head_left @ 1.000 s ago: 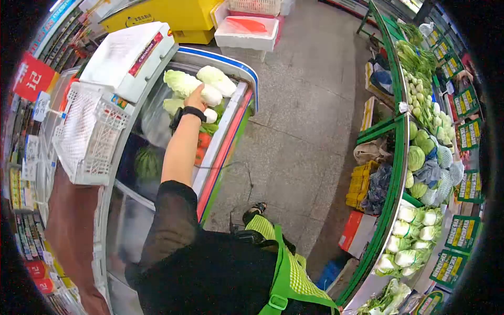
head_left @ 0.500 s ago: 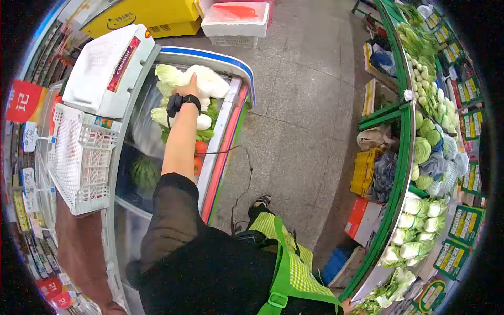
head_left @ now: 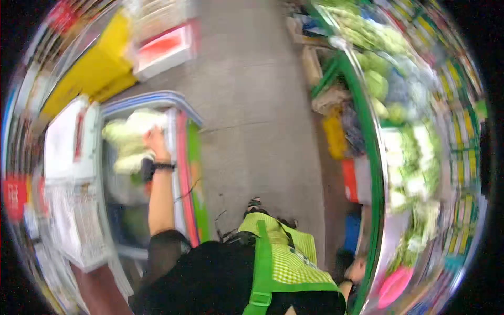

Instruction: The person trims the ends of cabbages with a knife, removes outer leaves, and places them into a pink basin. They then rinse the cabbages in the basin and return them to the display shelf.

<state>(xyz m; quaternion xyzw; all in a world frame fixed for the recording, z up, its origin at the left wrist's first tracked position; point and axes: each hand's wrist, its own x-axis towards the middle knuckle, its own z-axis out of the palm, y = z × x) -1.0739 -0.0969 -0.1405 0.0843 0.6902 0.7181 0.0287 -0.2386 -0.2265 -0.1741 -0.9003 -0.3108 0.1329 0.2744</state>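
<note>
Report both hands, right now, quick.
Left hand: at the pale cabbages; too blurred to tell whether it grips one.
Right hand: beside the green shelf frame; open or closed cannot be told.

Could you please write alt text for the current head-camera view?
A person's left hand is on pale Chinese cabbages in a display case, in a motion-blurred view from above. The right hand is beside a green-edged vegetable stand across a shop aisle; whether it touches is unclear.
</note>
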